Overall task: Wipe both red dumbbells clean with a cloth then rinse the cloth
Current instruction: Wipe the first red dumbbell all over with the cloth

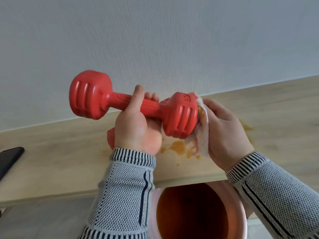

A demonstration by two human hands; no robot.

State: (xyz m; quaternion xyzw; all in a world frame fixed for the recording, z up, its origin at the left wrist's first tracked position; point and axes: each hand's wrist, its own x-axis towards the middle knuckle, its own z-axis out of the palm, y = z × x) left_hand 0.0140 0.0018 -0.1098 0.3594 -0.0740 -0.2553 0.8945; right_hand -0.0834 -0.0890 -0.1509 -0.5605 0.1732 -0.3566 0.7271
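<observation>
Left hand (136,128) wrapped around handle of red dumbbell (134,107), holding it in air above wooden shelf (60,152), near white wall (155,40). Right hand (226,133) clasps white cloth (201,135), pressing it against dumbbell's right end. Cloth stained orange. Orange spill (179,148) on shelf below dumbbell. Second red object (110,137) partly hidden behind left hand. Bucket (195,214) with orange-brown liquid below shelf edge. Dark phone (8,161) at far left.

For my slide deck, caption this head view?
Left hand grips red dumbbell; right hand presses stained cloth against its end.
</observation>
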